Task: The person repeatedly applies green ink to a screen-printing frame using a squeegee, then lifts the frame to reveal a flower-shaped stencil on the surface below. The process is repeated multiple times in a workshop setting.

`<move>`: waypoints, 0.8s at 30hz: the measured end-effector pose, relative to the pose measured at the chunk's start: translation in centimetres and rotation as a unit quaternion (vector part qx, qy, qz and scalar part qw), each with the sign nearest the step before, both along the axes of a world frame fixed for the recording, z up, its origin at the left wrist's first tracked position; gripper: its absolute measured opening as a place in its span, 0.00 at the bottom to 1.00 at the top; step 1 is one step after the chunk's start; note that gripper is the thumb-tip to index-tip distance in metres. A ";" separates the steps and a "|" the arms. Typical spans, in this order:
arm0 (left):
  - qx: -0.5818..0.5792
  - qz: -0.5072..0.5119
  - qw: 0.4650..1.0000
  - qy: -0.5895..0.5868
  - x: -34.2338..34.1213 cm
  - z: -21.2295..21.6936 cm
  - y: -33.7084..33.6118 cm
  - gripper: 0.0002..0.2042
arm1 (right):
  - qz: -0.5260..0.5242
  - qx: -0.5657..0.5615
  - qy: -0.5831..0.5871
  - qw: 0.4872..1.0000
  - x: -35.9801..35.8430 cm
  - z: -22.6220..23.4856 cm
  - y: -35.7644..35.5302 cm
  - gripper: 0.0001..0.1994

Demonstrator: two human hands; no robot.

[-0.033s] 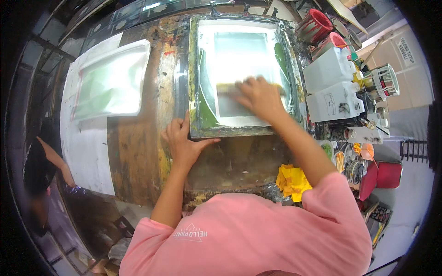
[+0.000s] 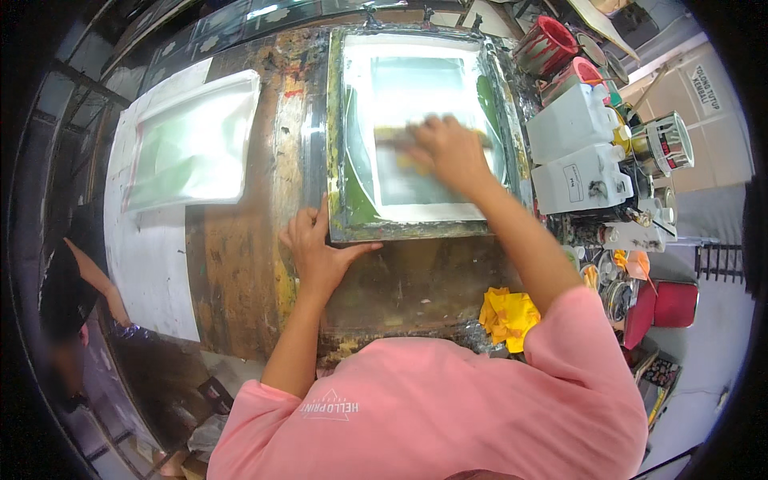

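Note:
A screen printing frame (image 2: pixel 337 152) with dark, paint-stained edges lies on the work table. Its mesh (image 2: pixel 420 80) is pale in the middle, with green patches at the sides. My right hand (image 2: pixel 450 154) is closed on a squeegee (image 2: pixel 390 138), a wide bar lying across the mesh; motion blurs both. The squeegee's lower edge is not clear. My left hand (image 2: pixel 314 250) rests at the frame's near left corner, index finger stretched along the left side and thumb spread along the near edge.
A clear plastic-like sheet (image 2: pixel 196 140) lies on white paper (image 2: pixel 152 272) at left. White jugs (image 2: pixel 580 176) and a red-stained can (image 2: pixel 544 44) crowd the right side. A crumpled yellow cloth (image 2: pixel 509 316) sits near my right arm. Another person's arm (image 2: pixel 96 276) shows at far left.
My right hand and the squeegee have moved a little farther away from me over the mesh. My left hand stays at the frame's corner.

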State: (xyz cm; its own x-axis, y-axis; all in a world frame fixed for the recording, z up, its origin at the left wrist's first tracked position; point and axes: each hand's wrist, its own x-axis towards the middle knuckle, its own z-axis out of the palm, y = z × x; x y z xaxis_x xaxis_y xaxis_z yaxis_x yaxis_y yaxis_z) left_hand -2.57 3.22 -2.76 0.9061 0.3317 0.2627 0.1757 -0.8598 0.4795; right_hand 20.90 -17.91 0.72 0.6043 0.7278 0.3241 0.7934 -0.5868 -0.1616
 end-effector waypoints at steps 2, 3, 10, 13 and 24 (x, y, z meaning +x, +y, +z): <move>-0.005 0.000 1.000 -0.010 0.0 0.1 0.0 0.58 | -0.041 -0.035 -0.006 0.999 6.3 0.1 2.7 0.21; 0.008 0.002 1.000 -0.020 0.0 0.2 0.0 0.58 | -0.048 -0.036 0.008 0.998 9.3 0.5 3.7 0.23; -0.049 -0.024 0.996 -0.073 1.0 0.7 0.1 0.62 | -0.005 -0.029 0.021 0.999 22.1 3.7 7.1 0.28; -0.037 -0.038 0.995 -0.084 1.0 0.9 0.2 0.62 | 0.007 -0.029 -0.026 0.999 22.2 1.6 7.0 0.29; -0.031 -0.032 0.993 -0.113 0.8 -0.2 0.0 0.59 | 0.010 -0.082 -0.001 0.997 0.0 3.4 -0.5 0.20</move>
State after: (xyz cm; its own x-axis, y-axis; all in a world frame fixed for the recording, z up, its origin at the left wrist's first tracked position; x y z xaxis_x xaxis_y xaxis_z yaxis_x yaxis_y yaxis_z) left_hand -1.80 3.21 -2.93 0.8459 0.2971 0.4429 0.0035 -0.8335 0.5525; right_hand 20.87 -18.39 4.09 0.5889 0.7829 0.2007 0.8054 -0.5893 -0.0640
